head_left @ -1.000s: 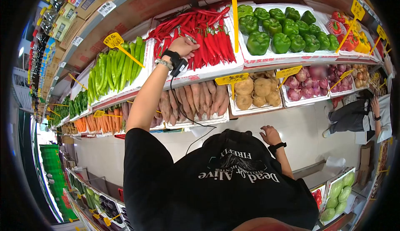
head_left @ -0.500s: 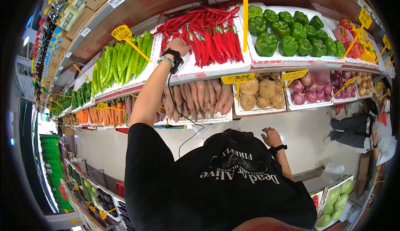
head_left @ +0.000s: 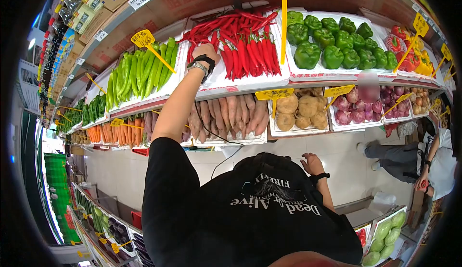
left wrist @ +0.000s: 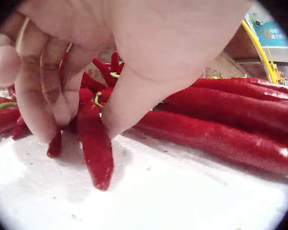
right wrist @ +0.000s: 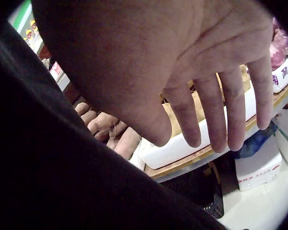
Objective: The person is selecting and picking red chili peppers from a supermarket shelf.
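Red chilies (head_left: 250, 50) lie heaped and lined up in a white foam tray (head_left: 243, 83). My left hand (head_left: 205, 52) is at the left part of this heap. In the left wrist view, the thumb and curled fingers of the left hand (left wrist: 101, 62) pinch a red chili (left wrist: 97, 153), whose tip points down over the white foam; longer chilies (left wrist: 221, 124) lie beside the thumb. My right hand (head_left: 313, 164) hangs over the aisle by my body, holding nothing. Seen from the right wrist, the right hand (right wrist: 197, 72) has its fingers extended and apart.
Green long peppers (head_left: 139, 72) lie left of the chilies, green bell peppers (head_left: 332, 55) right. Below are sweet potatoes (head_left: 228, 115), potatoes (head_left: 308, 106) and onions (head_left: 344, 117). Yellow price signs (head_left: 284, 21) stand between trays. Another person (head_left: 409, 158) stands at the right; a cable (head_left: 226, 139) hangs from my left wrist.
My left hand has moved from the middle of the chilies to their left part. The other person at the right has shifted position. My right hand still hangs in about the same place.
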`<action>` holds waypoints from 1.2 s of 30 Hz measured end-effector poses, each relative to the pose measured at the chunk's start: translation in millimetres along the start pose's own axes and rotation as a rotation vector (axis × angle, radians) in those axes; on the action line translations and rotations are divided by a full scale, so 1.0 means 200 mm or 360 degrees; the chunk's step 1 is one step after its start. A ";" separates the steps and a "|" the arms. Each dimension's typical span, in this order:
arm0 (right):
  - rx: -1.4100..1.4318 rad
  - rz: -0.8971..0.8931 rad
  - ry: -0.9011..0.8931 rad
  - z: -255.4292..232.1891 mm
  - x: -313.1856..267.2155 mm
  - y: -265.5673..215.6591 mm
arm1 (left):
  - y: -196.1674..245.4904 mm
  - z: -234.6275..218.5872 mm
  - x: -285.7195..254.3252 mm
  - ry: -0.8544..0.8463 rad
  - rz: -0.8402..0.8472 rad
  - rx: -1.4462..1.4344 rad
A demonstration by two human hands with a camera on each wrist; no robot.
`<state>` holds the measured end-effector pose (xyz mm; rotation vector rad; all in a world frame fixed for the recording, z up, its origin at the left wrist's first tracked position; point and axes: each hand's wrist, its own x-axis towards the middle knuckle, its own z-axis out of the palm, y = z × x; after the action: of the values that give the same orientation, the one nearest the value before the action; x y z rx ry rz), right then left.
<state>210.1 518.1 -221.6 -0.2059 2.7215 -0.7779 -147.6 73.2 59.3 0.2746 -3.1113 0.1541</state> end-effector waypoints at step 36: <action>-0.0068 -0.0154 -0.0053 -0.04 0.08 0.01 | -0.20 0.09 -0.23 -0.0737 0.0125 -0.1453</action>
<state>192.2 519.0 -220.3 -0.3590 2.7157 -0.7354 -95.2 40.8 43.4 0.1663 -3.1752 -1.4605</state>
